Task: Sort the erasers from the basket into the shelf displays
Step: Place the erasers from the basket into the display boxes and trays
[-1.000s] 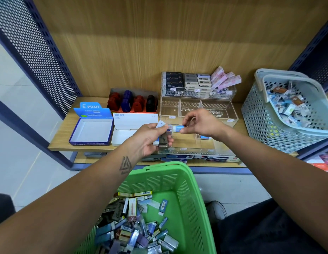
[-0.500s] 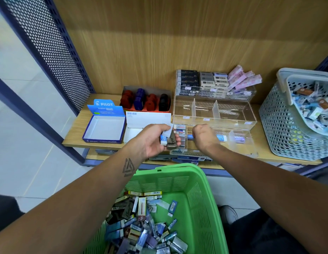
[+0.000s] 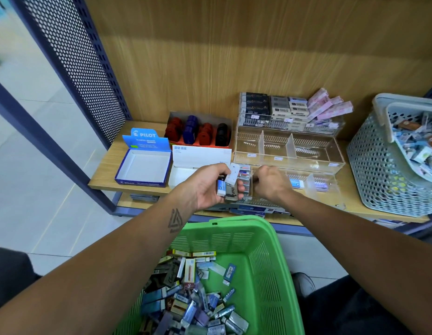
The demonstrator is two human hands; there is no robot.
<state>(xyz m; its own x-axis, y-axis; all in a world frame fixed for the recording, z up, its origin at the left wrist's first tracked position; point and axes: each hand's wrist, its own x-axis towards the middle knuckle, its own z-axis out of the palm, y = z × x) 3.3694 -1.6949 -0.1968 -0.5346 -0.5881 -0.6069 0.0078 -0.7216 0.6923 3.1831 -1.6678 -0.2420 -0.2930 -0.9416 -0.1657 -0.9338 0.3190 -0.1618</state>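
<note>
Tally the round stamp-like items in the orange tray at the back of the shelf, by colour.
Red: 2, one at the left end and one third along
Blue: 1
Black: 1
Total: 4, side by side in the orange tray

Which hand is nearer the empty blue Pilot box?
Left. The left hand, holding a few erasers, sits just right of the Pilot box; the right hand is farther right, at the clear front tray.
</note>
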